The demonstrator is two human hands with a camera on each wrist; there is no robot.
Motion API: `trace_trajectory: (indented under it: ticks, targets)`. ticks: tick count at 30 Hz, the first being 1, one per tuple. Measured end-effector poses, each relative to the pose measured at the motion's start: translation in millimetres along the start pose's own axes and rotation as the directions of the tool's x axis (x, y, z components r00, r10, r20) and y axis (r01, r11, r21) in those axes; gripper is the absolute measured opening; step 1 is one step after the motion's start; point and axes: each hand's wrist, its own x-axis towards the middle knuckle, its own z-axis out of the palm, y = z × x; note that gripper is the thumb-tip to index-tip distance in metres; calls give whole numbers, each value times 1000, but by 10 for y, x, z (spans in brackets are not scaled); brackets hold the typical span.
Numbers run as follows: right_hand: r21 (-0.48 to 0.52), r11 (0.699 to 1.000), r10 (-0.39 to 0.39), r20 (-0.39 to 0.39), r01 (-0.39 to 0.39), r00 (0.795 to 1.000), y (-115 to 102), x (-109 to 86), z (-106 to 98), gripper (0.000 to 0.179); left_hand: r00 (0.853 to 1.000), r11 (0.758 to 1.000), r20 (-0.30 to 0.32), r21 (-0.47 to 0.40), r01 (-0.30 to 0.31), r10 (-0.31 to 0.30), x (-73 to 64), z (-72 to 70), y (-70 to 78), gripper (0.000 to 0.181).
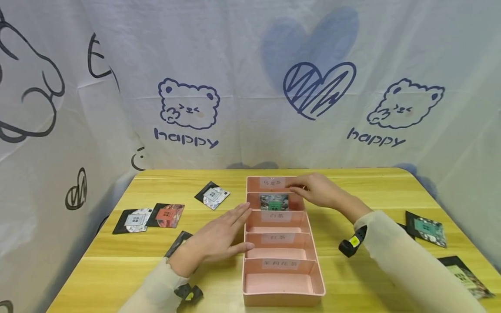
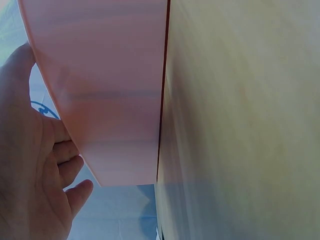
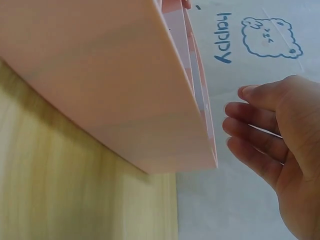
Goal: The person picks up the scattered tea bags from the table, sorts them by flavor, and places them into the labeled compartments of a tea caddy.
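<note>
A long pink divided box (image 1: 282,300) stands on the table, its compartments in a row with paper labels on them. One dark sachet with a green label (image 1: 274,202) stands in the second compartment from the far end. My left hand (image 1: 215,238) rests its fingertips and thumb along the box's left rim, fingers fairly straight. Over the far right corner is my right hand (image 1: 318,191), fingers loosely bent. In the right wrist view the right hand (image 3: 290,135) holds nothing and is apart from the pink wall (image 3: 120,100).
Left of the box lie a red-label sachet (image 1: 168,215), white-label sachets (image 1: 135,220) (image 1: 213,195) and a dark sachet (image 1: 178,243) partly behind my left hand. To the right are a green-label sachet (image 1: 428,229) and a yellow-green one (image 1: 463,276). A printed cloth (image 1: 250,130) hangs behind the table.
</note>
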Motion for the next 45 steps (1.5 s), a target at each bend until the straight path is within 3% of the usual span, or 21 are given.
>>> trace_trajectory:
  ticks: [11,16,26,35,40,45]
  targets:
    - [37,992,127,-77,-125,989,98,-428,-77,26,1000,1000,-6,14,-12,12,5,0,-12,90]
    - [109,975,206,-119,-193,971,191,-661,-95,29,1000,1000,-8,4,-13,13,0,8,-17,90]
    - [138,939,333,-141,-314,932,334,-1095,-152,33,1000,1000,0,-2,-1,1,-4,6,-24,90]
    - [148,919,387,-176,-364,905,502,-1510,-204,38,1000,1000,-9,-5,-6,6,-1,6,-23,90]
    - [106,926,378,-197,-364,905,588,-1716,-254,38,1000,1000,-10,-6,-7,7,0,9,-16,89]
    - [75,915,402,-140,-395,905,681,-1900,-315,47,1000,1000,-11,-4,-7,7,9,22,-13,89]
